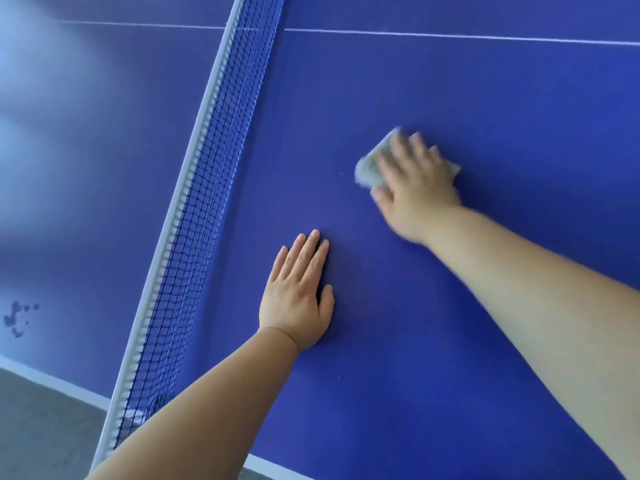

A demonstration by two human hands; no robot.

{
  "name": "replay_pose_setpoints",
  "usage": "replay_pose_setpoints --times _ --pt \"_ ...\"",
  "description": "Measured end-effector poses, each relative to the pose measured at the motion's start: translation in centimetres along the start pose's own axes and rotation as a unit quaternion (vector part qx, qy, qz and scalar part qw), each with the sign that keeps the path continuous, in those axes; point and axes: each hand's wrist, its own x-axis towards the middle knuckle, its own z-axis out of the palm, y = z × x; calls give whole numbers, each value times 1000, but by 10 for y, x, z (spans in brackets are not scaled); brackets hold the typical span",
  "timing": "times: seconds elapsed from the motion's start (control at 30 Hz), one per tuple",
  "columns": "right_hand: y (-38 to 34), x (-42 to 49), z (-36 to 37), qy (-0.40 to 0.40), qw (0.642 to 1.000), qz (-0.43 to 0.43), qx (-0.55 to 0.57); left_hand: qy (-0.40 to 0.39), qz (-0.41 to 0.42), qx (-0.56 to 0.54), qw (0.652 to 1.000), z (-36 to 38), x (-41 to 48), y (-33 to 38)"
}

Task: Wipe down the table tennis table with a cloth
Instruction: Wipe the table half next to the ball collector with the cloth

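The cloth (372,168), a small grey pad folded or bunched to about the span of a palm, lay on the blue surface (502,105) to the right of the net (207,168), well in from the near edge and short of the white line (450,36) that ran across farther off. The right hand (415,178) lay flat on top of it with fingers spread and extended, pressing down rather than gripping; grey corners showed past the fingertips and by the thumb. Both hand and cloth were blurred, which suggested a wiping stroke under way. The left hand (298,296) rested palm down on the bare surface between the net and the cloth, fingers straight and close together, holding nothing and probably taking the person's weight. The cloth looked soft, light and limp, likely to slide easily over the smooth board and to crumple or roll if pushed from one edge alone. The best hold was probably the one shown, a broad palm over its middle with the fingers pinning the leading edge, so the whole pad travelled together. To lift it, a pinch at an exposed corner would do. Across the net, near the left part of the near edge, some dark marks (17,317) lay on the surface.
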Motion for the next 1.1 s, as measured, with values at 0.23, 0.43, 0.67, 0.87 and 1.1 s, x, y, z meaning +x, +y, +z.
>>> replay_pose_setpoints --times 0.23,0.43,0.67,0.87,1.1 --pt "-14 -88 10 -74 984 -159 -16 -3 -7 -46 999 -18 16 -1" --pt "36 41 -26 -41 988 150 -19 9 -67 -19 998 -37 125 -29" --pt "-30 -24 15 -40 976 -212 32 22 -89 -4 996 -28 172 -43" --pt "23 16 9 48 999 -9 12 36 -79 -4 996 -25 174 -47" --pt "2 101 -6 42 999 15 32 43 -77 -12 996 -25 174 -48"
